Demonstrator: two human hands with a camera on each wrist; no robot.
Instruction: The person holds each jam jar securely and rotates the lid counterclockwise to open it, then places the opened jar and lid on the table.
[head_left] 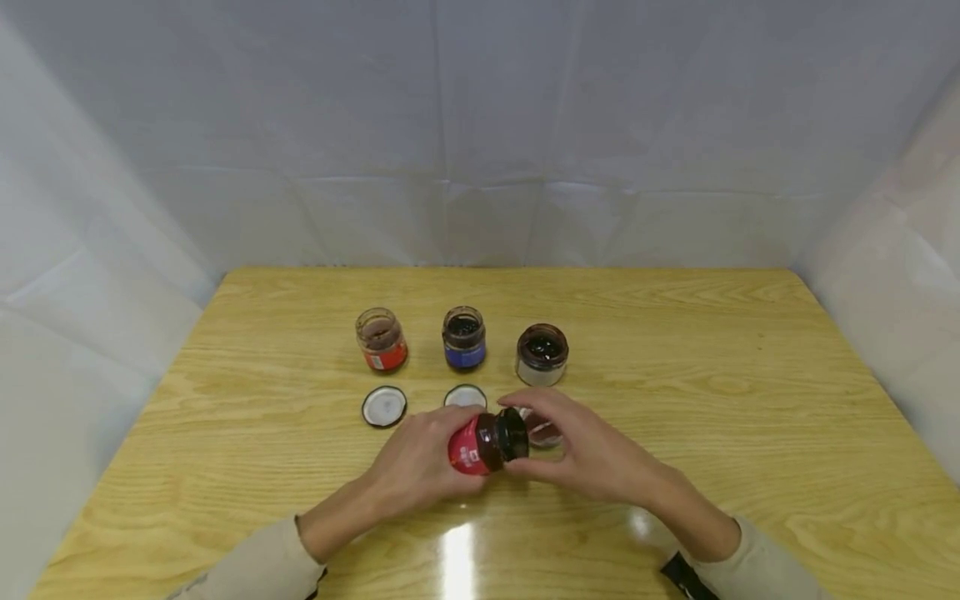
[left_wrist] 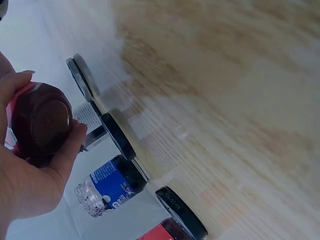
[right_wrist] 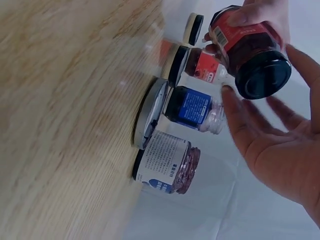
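My left hand [head_left: 416, 460] grips a jar with a red label [head_left: 467, 450] around its body, above the front middle of the table. The jar lies tilted on its side, with its dark lid [head_left: 513, 435] on and facing right. My right hand [head_left: 588, 450] is at the lid, thumb and fingers spread around it. In the right wrist view these fingers [right_wrist: 240, 120] stand a little apart from the lid. The left wrist view shows the jar's dark base [left_wrist: 47, 122] between thumb and fingers.
Behind the hands stand three lidless jars: one red-labelled [head_left: 386, 357], one blue-labelled [head_left: 465, 357] and one white-labelled [head_left: 538, 375]. Lids lie before them: a left lid [head_left: 384, 407], a middle lid [head_left: 465, 396] and a right lid [head_left: 543, 432] partly behind my right hand. White sheeting [head_left: 495, 217] surrounds the table.
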